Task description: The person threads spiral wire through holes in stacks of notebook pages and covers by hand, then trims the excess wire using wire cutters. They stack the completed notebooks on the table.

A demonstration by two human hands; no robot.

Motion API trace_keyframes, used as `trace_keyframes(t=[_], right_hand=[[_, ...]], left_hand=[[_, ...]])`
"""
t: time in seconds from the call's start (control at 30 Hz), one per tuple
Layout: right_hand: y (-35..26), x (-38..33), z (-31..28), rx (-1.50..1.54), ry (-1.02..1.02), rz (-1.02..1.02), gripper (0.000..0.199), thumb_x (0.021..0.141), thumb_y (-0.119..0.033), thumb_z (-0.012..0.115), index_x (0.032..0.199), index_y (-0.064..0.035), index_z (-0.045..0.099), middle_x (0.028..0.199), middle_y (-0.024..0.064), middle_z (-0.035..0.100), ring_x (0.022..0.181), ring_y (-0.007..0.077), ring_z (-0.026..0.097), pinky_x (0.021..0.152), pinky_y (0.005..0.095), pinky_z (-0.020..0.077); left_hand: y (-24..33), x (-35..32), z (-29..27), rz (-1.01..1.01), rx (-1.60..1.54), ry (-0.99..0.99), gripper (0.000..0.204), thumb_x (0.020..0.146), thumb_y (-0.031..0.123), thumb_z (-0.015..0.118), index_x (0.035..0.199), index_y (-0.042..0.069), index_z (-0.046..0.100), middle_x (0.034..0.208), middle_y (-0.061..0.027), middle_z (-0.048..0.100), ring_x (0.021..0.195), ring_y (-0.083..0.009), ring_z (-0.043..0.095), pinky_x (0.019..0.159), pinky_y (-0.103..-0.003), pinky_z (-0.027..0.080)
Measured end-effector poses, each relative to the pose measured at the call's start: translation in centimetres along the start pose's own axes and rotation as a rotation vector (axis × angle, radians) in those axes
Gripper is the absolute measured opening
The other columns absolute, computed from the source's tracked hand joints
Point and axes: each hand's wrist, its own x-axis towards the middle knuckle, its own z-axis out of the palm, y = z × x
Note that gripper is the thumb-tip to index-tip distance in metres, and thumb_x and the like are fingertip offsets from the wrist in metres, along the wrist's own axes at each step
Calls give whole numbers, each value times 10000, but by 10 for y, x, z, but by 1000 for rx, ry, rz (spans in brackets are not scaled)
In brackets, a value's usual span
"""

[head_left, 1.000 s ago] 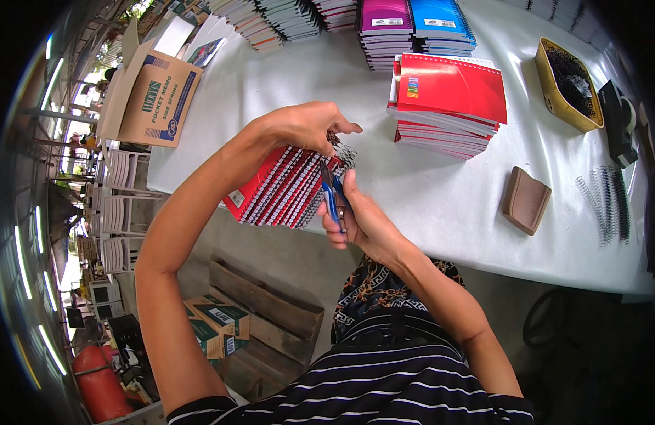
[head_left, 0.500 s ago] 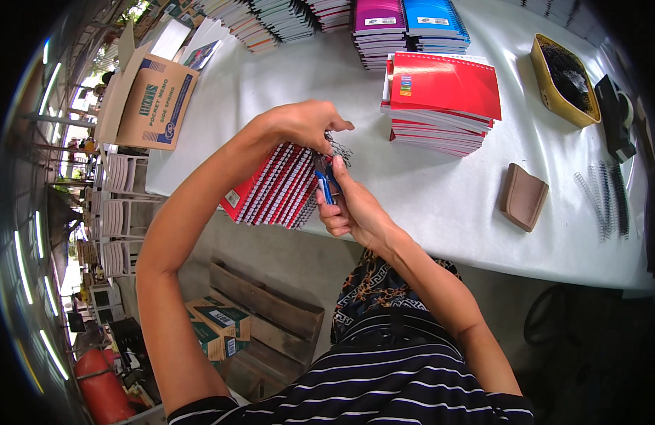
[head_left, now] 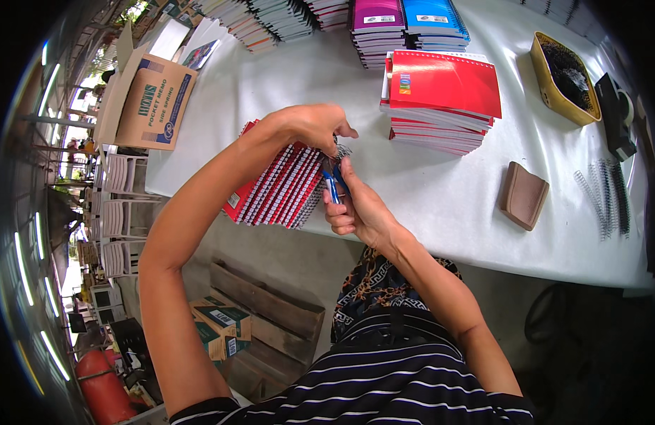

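Fingers of your right hand [head_left: 357, 209] wrap blue-handled pliers [head_left: 334, 183], tips at the wire ends. Left hand [head_left: 314, 126] clamps the fanned red spiral notebooks [head_left: 276, 185] at the table [head_left: 441, 191] edge, prob. to steady the coils. Finished red stack [head_left: 441, 99] sits nearby.

Right hand [head_left: 356, 209] with the blue-handled pliers [head_left: 334, 185] sits slightly higher and closer to the left hand [head_left: 314, 126] than a second ago. Pliers tip now meets the spiral end of the red notebooks [head_left: 278, 185]; left fingers spread a little.
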Motion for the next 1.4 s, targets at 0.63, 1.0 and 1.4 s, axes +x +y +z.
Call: trace_keyframes(t=[0.63, 1.0, 1.4], right_hand=[[16, -16, 38, -216, 360, -20, 759, 954, -717, 252, 942, -32, 578, 687, 27, 504, 608, 155, 480, 581, 315, 425], [21, -20, 41, -325, 492, -78, 783, 964, -707, 203, 966, -24, 585, 760, 53, 573, 675, 189, 581, 674, 349, 512], [21, -18, 30, -299, 471, -60, 770, 943, -734, 266, 932, -29, 577, 703, 30, 523, 597, 164, 512, 580, 310, 476]], left_hand=[[3, 9, 13, 30, 126, -32, 520, 729, 36, 709, 1236, -41, 625, 1253, -212, 635, 1133, -316, 639, 966, -338, 495], [-4, 13, 15, 14, 92, -32, 498, 738, 43, 713, 1219, -56, 629, 1285, -208, 616, 1184, -312, 612, 1003, -342, 477], [9, 9, 22, 30, 191, 20, 434, 740, 106, 727, 1166, 33, 697, 1308, -203, 603, 1159, -364, 611, 980, -378, 489]])
